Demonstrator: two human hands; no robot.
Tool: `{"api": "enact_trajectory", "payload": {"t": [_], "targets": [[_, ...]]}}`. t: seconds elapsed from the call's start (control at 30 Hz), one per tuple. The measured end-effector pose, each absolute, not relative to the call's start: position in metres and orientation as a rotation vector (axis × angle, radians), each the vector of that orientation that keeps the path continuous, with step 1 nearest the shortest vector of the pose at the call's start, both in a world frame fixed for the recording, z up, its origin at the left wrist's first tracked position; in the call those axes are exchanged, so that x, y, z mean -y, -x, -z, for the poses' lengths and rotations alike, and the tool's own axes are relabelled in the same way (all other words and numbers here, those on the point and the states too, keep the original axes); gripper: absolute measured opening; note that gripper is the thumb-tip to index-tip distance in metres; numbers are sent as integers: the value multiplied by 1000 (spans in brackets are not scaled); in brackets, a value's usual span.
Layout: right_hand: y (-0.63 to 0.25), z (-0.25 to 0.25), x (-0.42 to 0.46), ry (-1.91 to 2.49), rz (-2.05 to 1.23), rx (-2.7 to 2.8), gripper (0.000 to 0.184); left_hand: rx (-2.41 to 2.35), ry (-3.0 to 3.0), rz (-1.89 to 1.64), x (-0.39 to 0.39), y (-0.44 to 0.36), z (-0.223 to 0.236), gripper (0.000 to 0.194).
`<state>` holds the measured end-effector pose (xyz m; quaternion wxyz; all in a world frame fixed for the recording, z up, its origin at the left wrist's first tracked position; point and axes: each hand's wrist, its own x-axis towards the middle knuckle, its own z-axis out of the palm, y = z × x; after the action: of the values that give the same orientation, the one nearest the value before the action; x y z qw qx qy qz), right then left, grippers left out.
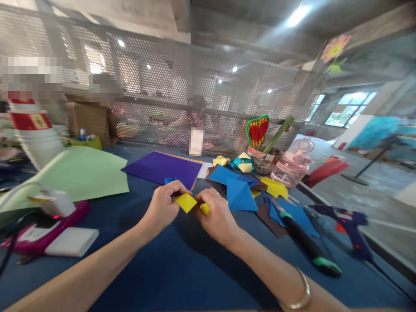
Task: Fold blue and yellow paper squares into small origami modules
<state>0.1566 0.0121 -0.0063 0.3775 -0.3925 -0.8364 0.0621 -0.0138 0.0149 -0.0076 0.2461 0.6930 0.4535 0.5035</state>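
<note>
Closed in a pinch, my left hand (164,203) grips a small piece of folded yellow paper (186,202) above the dark blue tabletop. My right hand (217,216) is close beside it, fingers curled around a second bit of yellow paper (204,208). Whether the two yellow parts are joined cannot be seen. A bit of blue paper (170,180) shows just behind my left hand. Past my right hand lies a folded blue paper (240,195) on a pile of blue, brown and yellow sheets.
Purple sheets (162,169) lie behind my hands, a pale green sheet (87,173) to the left. A magenta power strip (76,214) holds a white plug. On the right are a black-and-green-handled tool (305,238), a glue gun (351,223) and a pink bottle (290,167).
</note>
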Motion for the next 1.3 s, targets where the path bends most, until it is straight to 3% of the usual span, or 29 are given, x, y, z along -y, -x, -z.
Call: {"api": "enact_trajectory", "payload": {"t": [0.2, 0.33, 0.4, 0.5, 0.63, 0.73, 0.83, 0.97, 1.13, 1.3], "targets": [[-156, 9, -10, 1020, -46, 2130, 13, -1270, -1843, -1373, -10, 12, 5, 30], [-162, 3, -13, 929, 332, 2130, 11, -1272, -1901, -1552, -13, 9, 9, 38], [-166, -3, -13, 875, 534, 2110, 15, -1282, -1738, -1569, -16, 9, 11, 32], [-171, -11, -12, 831, 718, 2090, 18, -1132, -1251, -1391, -17, 10, 9, 17], [-173, -13, -12, 819, 770, 2100, 17, -802, -755, -1084, -10, 9, -2, 27], [-172, -11, -13, 821, 741, 2110, 16, -679, -749, -1029, -6, 9, -4, 29], [-170, -9, -14, 885, 539, 2058, 12, -667, -872, -1076, -7, 10, 0, 32], [-168, -5, -20, 1003, -18, 1832, 13, -708, -971, -1150, -12, 12, 1, 32], [-165, -6, -22, 948, -849, 1607, 40, -699, -1122, -1103, -13, 13, -2, 32], [-162, -7, -19, 941, -1262, 1523, 38, -747, -1165, -1059, -11, 13, 0, 30]]}}
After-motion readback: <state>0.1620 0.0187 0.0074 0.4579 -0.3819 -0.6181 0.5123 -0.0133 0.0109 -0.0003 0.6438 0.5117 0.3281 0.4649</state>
